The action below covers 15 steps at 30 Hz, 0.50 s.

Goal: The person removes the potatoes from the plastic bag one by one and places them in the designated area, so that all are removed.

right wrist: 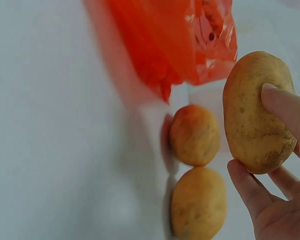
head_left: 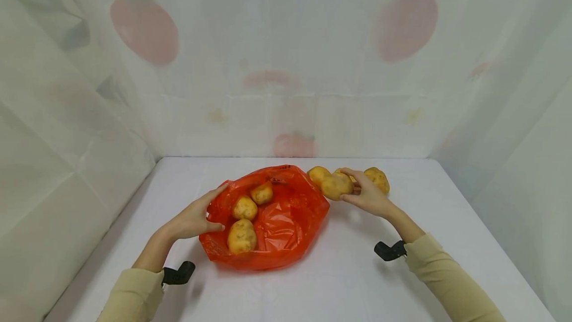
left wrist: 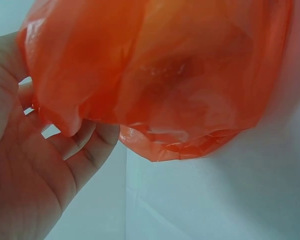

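A red plastic bag point(head_left: 286, 225) stands with its mouth wide on the table. Inside it lie a large potato point(head_left: 242, 236) and two smaller ones, a middle potato point(head_left: 245, 208) and a rear potato point(head_left: 261, 193). My left hand point(head_left: 192, 220) grips the bag's left rim; in the left wrist view its fingers point(left wrist: 97, 150) curl against the red film. To the right of the bag, my right hand point(head_left: 370, 198) holds a long potato point(right wrist: 257, 112) between thumb and fingers, above the table. Two potatoes show beneath it in the right wrist view, a rounder potato point(right wrist: 195, 135) and a longer one point(right wrist: 199, 205).
Behind the right hand, loose potatoes lie near the table's back edge: one potato point(head_left: 317, 175) beside the bag and another point(head_left: 377, 179) farther right. A white cloth covers the table point(head_left: 339, 282). Pale printed curtains point(head_left: 348, 123) hang at the back and both sides.
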Each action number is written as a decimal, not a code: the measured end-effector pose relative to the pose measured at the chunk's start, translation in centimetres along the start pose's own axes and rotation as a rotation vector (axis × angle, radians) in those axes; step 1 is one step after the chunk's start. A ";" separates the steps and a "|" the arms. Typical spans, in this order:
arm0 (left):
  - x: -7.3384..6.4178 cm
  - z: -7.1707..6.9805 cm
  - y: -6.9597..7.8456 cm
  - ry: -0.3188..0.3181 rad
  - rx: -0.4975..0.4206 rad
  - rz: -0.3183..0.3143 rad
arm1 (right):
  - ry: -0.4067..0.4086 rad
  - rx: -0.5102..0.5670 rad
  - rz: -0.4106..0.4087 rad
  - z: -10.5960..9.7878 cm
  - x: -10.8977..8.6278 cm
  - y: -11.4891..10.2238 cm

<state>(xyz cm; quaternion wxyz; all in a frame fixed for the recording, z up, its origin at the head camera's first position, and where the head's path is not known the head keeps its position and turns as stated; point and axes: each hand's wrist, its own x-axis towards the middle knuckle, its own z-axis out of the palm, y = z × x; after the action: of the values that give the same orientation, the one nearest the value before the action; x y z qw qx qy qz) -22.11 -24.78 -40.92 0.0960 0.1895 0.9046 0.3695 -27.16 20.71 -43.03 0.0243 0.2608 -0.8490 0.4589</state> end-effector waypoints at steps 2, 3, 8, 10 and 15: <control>0.0 0.0 0.0 0.000 -0.001 -0.003 | 0.000 0.008 0.003 -0.1 -0.2 0.5; 0.0 0.1 0.0 0.000 -0.003 -0.003 | 0.001 0.007 0.009 -0.1 -0.3 0.7; 0.1 0.0 0.2 0.005 0.006 -0.001 | 0.005 -0.019 0.053 -0.1 -0.8 1.7; 0.1 0.0 0.1 0.004 0.008 -0.002 | 0.011 -0.035 0.071 0.0 -0.9 2.1; 0.1 0.0 0.0 0.000 0.013 -0.002 | 0.012 -0.076 0.071 0.5 -1.3 2.9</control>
<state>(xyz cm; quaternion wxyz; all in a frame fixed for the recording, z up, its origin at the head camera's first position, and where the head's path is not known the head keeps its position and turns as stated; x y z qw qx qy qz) -22.19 -24.69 -40.93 0.0950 0.1894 0.9072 0.3634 -27.32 22.15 -45.95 0.0231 0.2267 -0.8744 0.4285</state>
